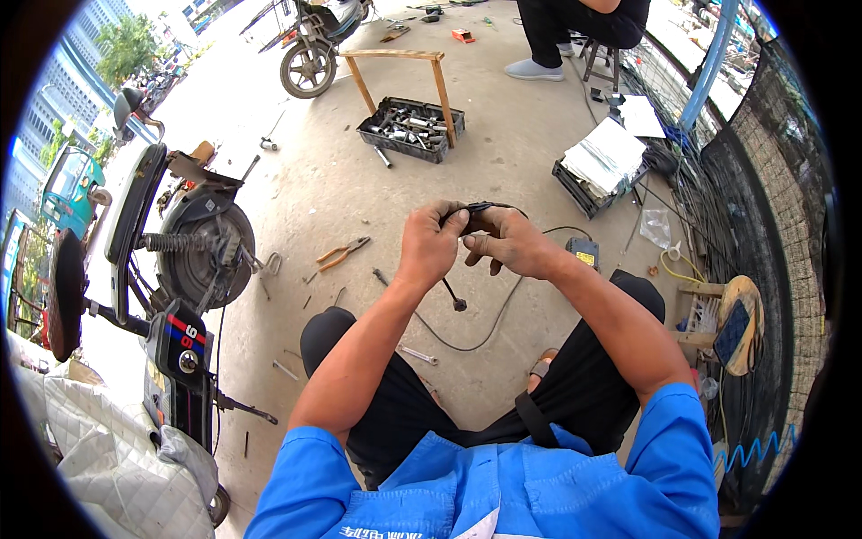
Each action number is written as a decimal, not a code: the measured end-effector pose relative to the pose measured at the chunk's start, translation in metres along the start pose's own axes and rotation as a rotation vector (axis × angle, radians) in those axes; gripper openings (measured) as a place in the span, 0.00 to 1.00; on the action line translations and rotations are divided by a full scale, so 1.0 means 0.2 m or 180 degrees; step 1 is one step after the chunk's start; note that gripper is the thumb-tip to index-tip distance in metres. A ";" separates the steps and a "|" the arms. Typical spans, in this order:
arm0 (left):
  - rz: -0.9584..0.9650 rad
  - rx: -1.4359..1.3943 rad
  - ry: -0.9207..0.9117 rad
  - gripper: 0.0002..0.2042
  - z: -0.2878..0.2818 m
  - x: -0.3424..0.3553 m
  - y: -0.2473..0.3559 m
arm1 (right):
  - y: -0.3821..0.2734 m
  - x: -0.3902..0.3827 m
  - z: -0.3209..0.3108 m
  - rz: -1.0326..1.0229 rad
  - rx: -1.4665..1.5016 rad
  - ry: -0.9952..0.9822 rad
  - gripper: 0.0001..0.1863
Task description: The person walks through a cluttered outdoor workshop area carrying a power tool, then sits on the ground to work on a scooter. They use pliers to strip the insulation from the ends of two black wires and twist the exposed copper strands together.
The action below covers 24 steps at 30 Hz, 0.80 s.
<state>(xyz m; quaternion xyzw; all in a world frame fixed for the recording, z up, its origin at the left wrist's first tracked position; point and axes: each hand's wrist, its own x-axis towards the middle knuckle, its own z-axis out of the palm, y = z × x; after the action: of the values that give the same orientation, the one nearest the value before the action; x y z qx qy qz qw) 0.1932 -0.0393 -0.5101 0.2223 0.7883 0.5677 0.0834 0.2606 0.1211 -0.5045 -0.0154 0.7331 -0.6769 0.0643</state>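
Observation:
Near the centre, my left hand (433,238) is closed on a small dark part of a black cable (479,207), its thumb pressed against it. Beside it, my right hand (509,244) curls its fingers at the same cable, thumb pointing toward the left hand; what lies under those fingers is partly hidden. A short lead hangs below the hands with a dark end piece (460,304). More cable loops over the concrete toward a black-and-yellow box (584,253) behind my right forearm. Orange-handled pliers (337,259) and a wrench (417,356) lie on the ground.
A partly dismantled scooter (180,341) stands at left, a parked scooter (307,65) behind. A crate of metal parts (404,126) with a wooden frame, a crate of papers (600,162) and a wooden stool (738,325) are around me. Another person (566,31) sits at upper right.

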 end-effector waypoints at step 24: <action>0.0042 -0.0337 0.0952 0.05 -0.31 0.09 -0.07 | -0.08 -0.14 -0.44 -0.0019 -0.0571 0.0441 0.16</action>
<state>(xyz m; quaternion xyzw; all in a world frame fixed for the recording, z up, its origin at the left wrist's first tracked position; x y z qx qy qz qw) 0.1501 -0.0881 -0.4991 0.1357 0.7594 0.6358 -0.0270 0.2773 0.2092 -0.4795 0.0235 0.7933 -0.6083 0.0099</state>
